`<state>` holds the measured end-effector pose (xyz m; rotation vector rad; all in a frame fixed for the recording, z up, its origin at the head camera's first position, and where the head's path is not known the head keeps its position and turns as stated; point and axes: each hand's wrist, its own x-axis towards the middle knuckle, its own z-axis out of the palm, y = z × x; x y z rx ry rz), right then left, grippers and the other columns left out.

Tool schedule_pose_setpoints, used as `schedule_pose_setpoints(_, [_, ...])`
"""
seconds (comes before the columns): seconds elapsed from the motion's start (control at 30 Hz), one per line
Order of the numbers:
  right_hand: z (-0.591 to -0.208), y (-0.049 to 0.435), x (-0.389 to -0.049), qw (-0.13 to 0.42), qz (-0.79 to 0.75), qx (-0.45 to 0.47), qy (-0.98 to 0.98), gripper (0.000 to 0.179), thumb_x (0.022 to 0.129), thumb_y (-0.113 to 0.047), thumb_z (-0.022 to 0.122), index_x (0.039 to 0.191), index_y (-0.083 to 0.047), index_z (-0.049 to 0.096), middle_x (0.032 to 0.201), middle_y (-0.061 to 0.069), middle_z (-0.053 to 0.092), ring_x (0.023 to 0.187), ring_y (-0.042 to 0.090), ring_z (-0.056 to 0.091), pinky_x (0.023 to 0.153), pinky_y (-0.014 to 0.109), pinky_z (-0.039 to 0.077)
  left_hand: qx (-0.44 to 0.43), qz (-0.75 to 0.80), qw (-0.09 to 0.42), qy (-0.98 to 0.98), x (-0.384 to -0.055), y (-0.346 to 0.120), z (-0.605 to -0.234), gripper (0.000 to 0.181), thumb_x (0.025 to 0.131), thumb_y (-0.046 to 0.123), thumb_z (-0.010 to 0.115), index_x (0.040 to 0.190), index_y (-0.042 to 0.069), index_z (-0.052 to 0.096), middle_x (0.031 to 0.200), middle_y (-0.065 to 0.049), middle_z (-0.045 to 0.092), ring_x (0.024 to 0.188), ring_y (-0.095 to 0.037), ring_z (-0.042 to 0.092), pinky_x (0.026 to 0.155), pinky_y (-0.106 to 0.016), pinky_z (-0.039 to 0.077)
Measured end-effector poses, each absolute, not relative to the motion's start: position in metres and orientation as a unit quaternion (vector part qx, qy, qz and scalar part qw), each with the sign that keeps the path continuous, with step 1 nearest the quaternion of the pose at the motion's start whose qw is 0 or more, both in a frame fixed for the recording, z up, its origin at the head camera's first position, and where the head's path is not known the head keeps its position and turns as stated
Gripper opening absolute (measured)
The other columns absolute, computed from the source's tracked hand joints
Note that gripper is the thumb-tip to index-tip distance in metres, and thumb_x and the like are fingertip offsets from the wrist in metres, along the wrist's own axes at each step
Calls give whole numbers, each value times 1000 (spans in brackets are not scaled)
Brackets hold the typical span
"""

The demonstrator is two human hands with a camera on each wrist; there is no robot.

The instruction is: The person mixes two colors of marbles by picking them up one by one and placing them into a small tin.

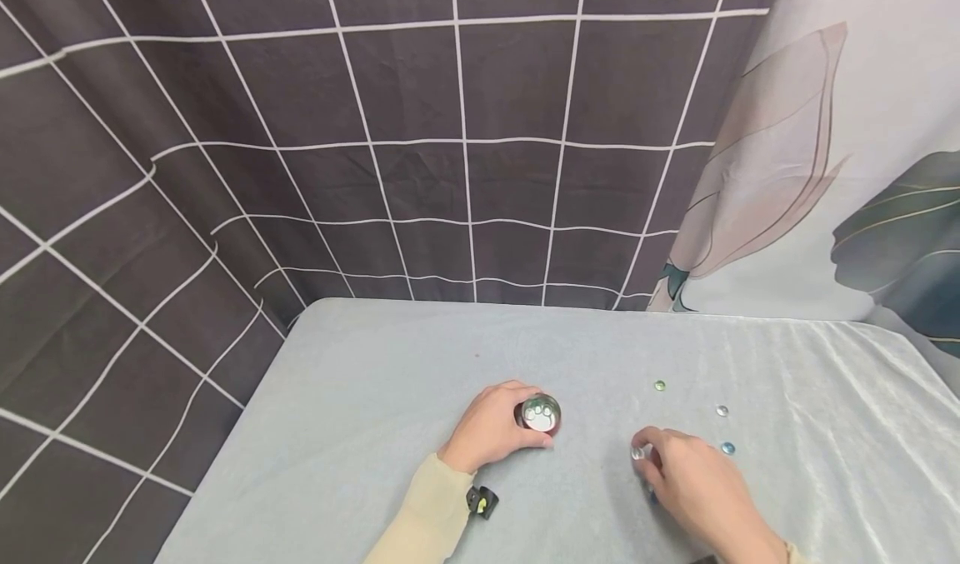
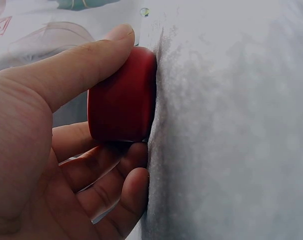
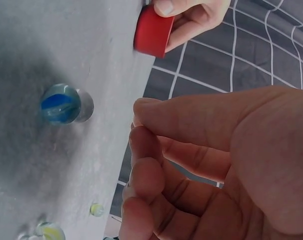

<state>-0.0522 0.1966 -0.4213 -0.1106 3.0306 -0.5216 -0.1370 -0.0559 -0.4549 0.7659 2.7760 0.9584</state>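
My left hand point(image 1: 491, 426) grips a small red round container point(image 2: 122, 95) between thumb and fingers. The container stands on the cloth, and pale paw-like shapes show within its round top in the head view. To its right, my right hand point(image 1: 693, 476) pinches a clear glass marble point(image 1: 637, 453) between thumb and forefinger, just above the cloth. Those fingertips mostly hide it in the right wrist view. Under the right hand lies a marble with a blue swirl point(image 3: 60, 104), partly covered in the head view.
Beyond the right hand lie a green marble point(image 1: 660, 386), a clear marble point(image 1: 722, 411) and a blue marble point(image 1: 728, 447). Pale grey cloth point(image 1: 360, 381) covers the table. A dark checked curtain point(image 1: 405, 181) hangs along its back and left, with a leaf-patterned curtain point(image 1: 787, 239) at right.
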Motion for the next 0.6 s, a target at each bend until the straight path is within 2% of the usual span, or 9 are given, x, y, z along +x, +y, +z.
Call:
schedule_pose_setpoints(0.3, [-421,192,-54,27,-174,-41,984,14,83,-13,79,96,-13,73,67,-9,54,58,9,47,54,33,41,248,317,58,914,-136,-56,-454,59,75,39,89,126,17,71,126,4,67,118,-15,61,103,-30,46])
schedule_pose_setpoints(0.6, [-420,189,-56,8,-179,-51,982,13,82,-13,78,95,-13,73,67,-10,55,57,9,47,54,34,42,251,321,55,912,-137,-56,-454,58,74,39,89,124,17,71,123,5,68,114,-13,62,100,-29,47])
